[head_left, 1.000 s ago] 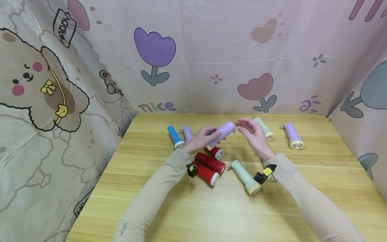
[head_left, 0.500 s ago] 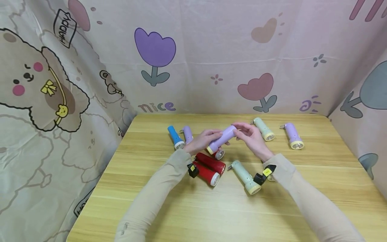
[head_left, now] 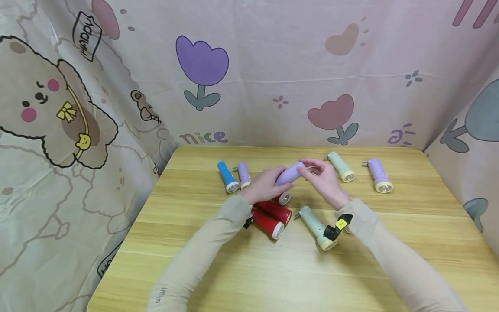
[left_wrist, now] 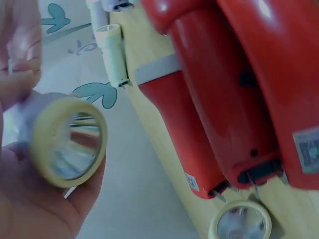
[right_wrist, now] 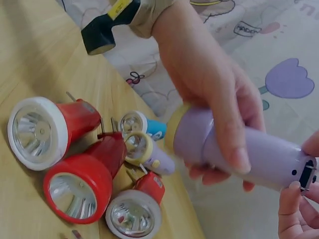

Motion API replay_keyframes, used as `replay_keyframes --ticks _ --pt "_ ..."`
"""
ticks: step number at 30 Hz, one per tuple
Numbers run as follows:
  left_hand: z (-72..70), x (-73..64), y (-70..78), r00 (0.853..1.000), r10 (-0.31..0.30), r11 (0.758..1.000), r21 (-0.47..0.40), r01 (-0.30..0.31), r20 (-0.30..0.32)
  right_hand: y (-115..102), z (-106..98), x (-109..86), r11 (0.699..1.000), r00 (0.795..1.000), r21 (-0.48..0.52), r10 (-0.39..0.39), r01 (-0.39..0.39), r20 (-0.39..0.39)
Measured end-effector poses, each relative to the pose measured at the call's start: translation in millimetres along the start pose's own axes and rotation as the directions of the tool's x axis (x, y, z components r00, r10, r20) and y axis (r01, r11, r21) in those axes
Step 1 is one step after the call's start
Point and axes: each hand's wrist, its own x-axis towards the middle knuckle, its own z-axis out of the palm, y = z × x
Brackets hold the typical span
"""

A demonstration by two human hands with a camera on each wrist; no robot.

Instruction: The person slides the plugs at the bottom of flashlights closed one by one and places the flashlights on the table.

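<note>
Held up off the bench near the red torches, the lilac torch is gripped round its body by the left hand, its pronged end pinched by the right hand.

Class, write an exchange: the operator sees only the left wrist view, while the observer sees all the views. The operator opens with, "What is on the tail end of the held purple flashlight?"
Observer: The right wrist view shows a dark slot in the tail of that purple flashlight.
Operator: Is there any flashlight colour I am missing?
Observer: Yes, the head view shows a blue flashlight, leftmost of the group.
Operator: What lies beside it?
Observer: A second purple flashlight, just to its right in the head view.
</note>
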Motion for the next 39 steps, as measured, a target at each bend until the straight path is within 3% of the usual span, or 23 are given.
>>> replay_keyframes --ticks 6,11,14,17,20,23,26,31,39 --pt "4.0 0.2 -0.5 1.0 -0.011 0.998 0.065 0.01 0.015 -6 2 -3.8 0.997 0.999 0.076 -0.006 0.002 0.048" --pt "6.6 1.5 -2.0 1.0 -0.008 0.997 0.072 0.007 0.018 -6 3 -7.1 0.972 0.995 0.234 -0.012 -0.011 0.095" --pt "7.7 1.4 -3.4 1.0 0.001 0.997 0.072 -0.002 0.017 -6 4 -9.0 0.92 0.988 0.391 -0.026 -0.036 0.153" --pt "8.3 0.8 -4.6 1.0 0.017 0.998 0.068 -0.018 0.009 -5 3 -10.5 0.843 0.972 0.532 -0.055 -0.076 0.227" --pt "9.0 0.2 -5.9 0.999 0.043 0.997 0.06 -0.043 -0.005 -6 2 -11.6 0.782 0.953 0.61 -0.077 -0.124 0.293" --pt "9.6 -0.2 -6.8 0.998 0.063 0.997 0.044 -0.062 -0.015 -6 1 -11.9 0.743 0.935 0.647 -0.087 -0.169 0.344" --pt "10.1 -1.0 -7.6 0.997 0.074 0.997 0.03 -0.073 -0.021 -5 0 -11.5 0.723 0.92 0.659 -0.086 -0.207 0.384" --pt "11.2 -2.1 -9.7 0.994 0.098 0.995 0.04 -0.097 -0.037 -4 0 -10.8 0.709 0.905 0.66 -0.07 -0.251 0.419" --pt "11.0 -3.0 -9.2 0.994 0.097 0.992 0.086 -0.093 -0.049 -2 1 -10.7 0.696 0.902 0.668 -0.067 -0.264 0.427"
